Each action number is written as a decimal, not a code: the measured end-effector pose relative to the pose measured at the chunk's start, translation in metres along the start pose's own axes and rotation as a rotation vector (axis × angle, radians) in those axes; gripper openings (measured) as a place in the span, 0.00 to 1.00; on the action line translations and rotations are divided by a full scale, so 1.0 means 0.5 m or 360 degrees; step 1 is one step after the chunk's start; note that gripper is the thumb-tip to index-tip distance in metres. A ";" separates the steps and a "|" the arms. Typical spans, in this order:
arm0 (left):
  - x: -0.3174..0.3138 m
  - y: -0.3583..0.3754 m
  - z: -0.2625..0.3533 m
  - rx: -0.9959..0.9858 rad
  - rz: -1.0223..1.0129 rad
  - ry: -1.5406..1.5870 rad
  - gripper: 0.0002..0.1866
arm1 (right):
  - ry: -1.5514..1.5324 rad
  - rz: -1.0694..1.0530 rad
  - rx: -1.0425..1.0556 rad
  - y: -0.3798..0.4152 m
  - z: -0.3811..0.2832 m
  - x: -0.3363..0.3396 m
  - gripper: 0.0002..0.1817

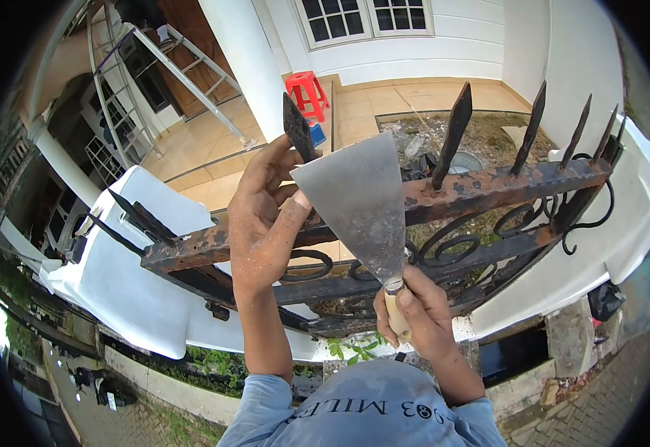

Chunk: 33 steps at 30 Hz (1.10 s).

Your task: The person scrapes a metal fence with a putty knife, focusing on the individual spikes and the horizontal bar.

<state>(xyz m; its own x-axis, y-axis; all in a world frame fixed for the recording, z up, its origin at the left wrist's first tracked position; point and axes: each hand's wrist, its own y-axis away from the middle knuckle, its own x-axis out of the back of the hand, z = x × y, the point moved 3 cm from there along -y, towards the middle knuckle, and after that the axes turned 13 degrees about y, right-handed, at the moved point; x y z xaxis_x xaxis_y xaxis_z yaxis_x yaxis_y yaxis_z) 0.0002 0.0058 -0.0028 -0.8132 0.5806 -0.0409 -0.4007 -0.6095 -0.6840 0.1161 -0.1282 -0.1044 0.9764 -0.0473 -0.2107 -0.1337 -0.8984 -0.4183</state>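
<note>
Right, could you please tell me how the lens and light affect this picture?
Head view: wide-lens distortion bows straight edges, with black rounded corners; daylight looks soft, though a patch at far left is blown out; the scraper appears reasonably sharp.

Scraper [361, 205]: broad, flared grey metal blade, smudged and speckled near its narrow end; short ferrule, pale handle. I see it held by the handle in the right hand [423, 313], blade angled up and away, wide edge by the base of one spike. Contact with the metal: I can't tell.

Iron fence [489, 186]: black coating patchy, reddish-brown rust along the top rail. I note dark pointed spikes standing above it, scrollwork between the rails below. It spans between white walls.
</note>
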 end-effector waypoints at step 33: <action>0.008 -0.003 -0.015 0.0305 -0.0026 -0.0322 0.21 | 0.0094 0.0330 -0.0086 0.017 0.024 -0.058 0.34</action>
<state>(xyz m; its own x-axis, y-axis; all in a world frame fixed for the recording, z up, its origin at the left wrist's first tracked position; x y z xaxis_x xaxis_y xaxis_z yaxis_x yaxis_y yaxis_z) 0.0009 0.0133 -0.0075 -0.8661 0.4830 0.1284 -0.4712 -0.7034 -0.5321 0.0848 -0.1291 -0.1124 0.9374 -0.2575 -0.2345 -0.3250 -0.8888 -0.3232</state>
